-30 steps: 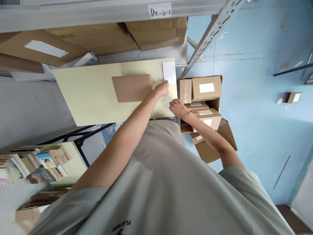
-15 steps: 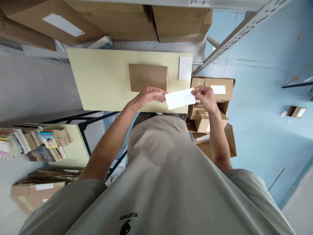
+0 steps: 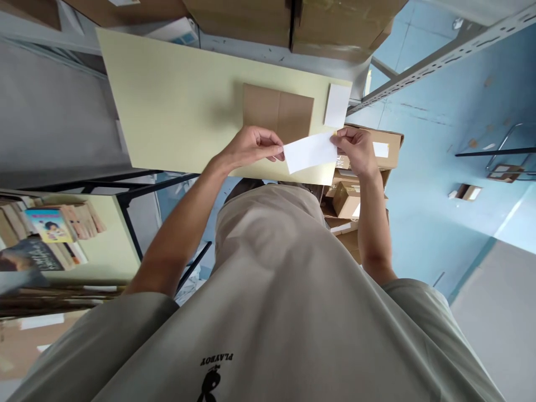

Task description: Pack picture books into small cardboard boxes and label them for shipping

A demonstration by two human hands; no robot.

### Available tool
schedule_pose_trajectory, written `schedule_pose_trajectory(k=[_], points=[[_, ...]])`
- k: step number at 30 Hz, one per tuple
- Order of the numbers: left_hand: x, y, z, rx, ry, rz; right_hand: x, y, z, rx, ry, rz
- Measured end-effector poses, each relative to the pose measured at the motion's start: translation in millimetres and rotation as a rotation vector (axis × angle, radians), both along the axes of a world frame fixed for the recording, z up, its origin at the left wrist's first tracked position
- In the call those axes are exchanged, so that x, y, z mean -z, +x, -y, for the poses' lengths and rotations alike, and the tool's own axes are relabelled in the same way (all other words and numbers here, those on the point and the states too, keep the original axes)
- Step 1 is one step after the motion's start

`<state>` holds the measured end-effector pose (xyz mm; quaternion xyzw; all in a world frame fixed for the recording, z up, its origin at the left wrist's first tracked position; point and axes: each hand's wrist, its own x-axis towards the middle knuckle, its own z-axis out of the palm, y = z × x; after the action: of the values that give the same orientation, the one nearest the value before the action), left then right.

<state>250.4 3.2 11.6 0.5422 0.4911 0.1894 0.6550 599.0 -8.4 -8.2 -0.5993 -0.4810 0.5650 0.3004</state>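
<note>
Between my hands is a blank-looking white label (image 3: 309, 153) with a small yellow mark at its upper right corner. My left hand (image 3: 252, 146) pinches its left edge between thumb and fingers. The right end is gripped by my right hand (image 3: 355, 147), thumb on top. Just behind the label, a closed brown cardboard box (image 3: 276, 110) lies on the pale yellow tabletop (image 3: 176, 106); the label covers part of its near right corner. A white rectangular pad or stack of paper (image 3: 337, 105) rests at the table's right end.
Large cartons (image 3: 247, 19) line the shelf behind the table, beside a metal upright (image 3: 419, 70). Labelled cardboard boxes (image 3: 383, 148) are stacked at the right. Books (image 3: 52, 226) stand on a second table at left, with a dark metal frame (image 3: 129, 209) nearby.
The view has tilted and shifted. My left fingers have closed on the label's left edge, where they were more outstretched before. My right hand still grips the other end.
</note>
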Motion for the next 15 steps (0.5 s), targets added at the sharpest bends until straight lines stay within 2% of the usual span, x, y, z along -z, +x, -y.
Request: schedule_pose_trajectory(k=[5,9,15], points=[[0.6,-40,-1,0.027,0.036,0.029,8.8,-48,1,-0.080,0.130,0.236],[5.6,-75,6,0.004,0.070,0.034,-1.6,-119,16,-0.145,0.224,0.457],[14.7,-127,15,-0.030,0.138,0.018,-41.0,-233,51,-0.115,0.105,0.193]])
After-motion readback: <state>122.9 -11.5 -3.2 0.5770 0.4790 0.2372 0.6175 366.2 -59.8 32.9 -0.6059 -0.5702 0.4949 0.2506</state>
